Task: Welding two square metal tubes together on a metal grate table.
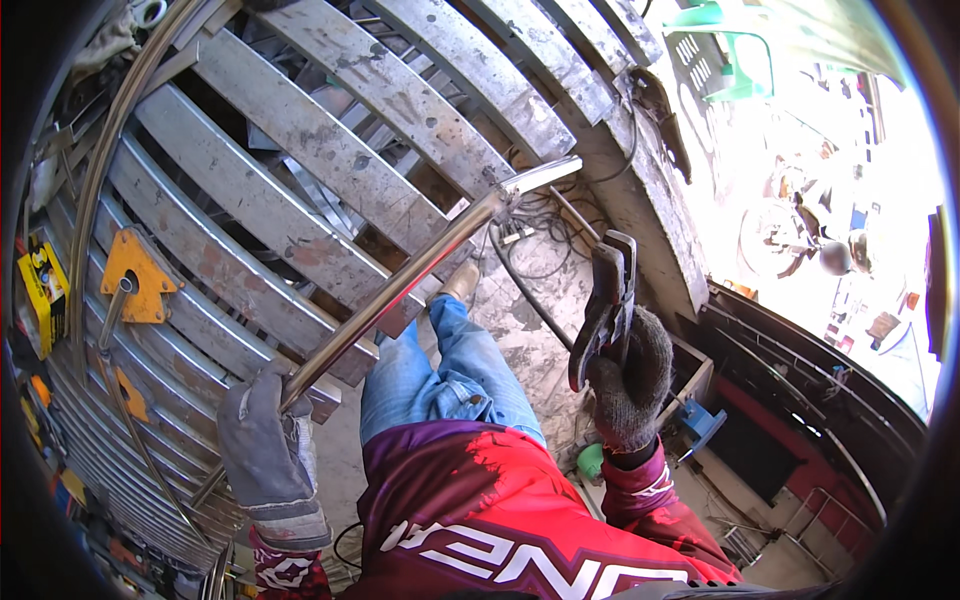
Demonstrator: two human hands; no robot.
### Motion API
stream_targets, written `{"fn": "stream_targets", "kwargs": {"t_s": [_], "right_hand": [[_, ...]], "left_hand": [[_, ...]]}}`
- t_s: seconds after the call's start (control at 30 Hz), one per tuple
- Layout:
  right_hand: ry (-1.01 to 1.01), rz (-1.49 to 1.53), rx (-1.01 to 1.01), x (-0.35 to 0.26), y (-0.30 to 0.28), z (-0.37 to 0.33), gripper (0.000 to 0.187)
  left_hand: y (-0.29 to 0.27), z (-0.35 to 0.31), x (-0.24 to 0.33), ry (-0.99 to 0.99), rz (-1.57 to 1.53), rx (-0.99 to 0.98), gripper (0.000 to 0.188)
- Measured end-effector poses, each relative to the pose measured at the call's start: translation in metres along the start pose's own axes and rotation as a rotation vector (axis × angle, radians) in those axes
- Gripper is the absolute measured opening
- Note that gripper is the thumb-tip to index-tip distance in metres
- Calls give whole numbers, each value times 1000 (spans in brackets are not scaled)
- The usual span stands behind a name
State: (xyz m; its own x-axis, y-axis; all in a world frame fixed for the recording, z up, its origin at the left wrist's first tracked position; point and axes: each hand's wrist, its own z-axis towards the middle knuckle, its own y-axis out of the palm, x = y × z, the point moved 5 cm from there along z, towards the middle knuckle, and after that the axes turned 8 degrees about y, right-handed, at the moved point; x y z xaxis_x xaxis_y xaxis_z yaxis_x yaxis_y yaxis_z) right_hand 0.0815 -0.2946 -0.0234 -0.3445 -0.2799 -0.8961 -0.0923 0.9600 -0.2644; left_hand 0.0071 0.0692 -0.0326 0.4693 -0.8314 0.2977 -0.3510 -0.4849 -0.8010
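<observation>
My left hand [265, 440], in a grey leather work glove, is closed around the lower end of a shiny metal tube [395, 290]. The tube slants up and to the right across the edge of a slatted metal bench. At its far end a short bright metal piece [540, 178] meets it at an angle. My right hand [630, 385], in a dark knitted glove, grips a black welding electrode holder [605, 300]. From its jaws a thin electrode [575, 213] points toward the tube's far end, with a small gap between them. A black cable hangs beside the holder.
Steel slats of the bench [330, 150] have dark gaps between them. An orange angle magnet [140, 278] and a yellow box [42, 290] lie at the left. Coiled cables [560, 230] rest on the floor. A green chair [735, 60] and a motorbike [785, 235] stand far right.
</observation>
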Motion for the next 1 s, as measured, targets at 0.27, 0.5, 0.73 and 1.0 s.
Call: {"fn": "stream_targets", "kwargs": {"t_s": [0.27,0.5,0.73,1.0], "right_hand": [[-8,-80,48,8,-3,-4,61],[-21,-174,26,8,2,4,58],[-36,-164,43,17,14,15,57],[-128,-383,-30,2,31,31,56]], "left_hand": [[-12,-4,7,215,52,196,33],[-22,-4,2,253,-52,-85,34],[-29,-10,2,274,-90,-69,34],[-20,0,2,127,-204,-208,33]]}}
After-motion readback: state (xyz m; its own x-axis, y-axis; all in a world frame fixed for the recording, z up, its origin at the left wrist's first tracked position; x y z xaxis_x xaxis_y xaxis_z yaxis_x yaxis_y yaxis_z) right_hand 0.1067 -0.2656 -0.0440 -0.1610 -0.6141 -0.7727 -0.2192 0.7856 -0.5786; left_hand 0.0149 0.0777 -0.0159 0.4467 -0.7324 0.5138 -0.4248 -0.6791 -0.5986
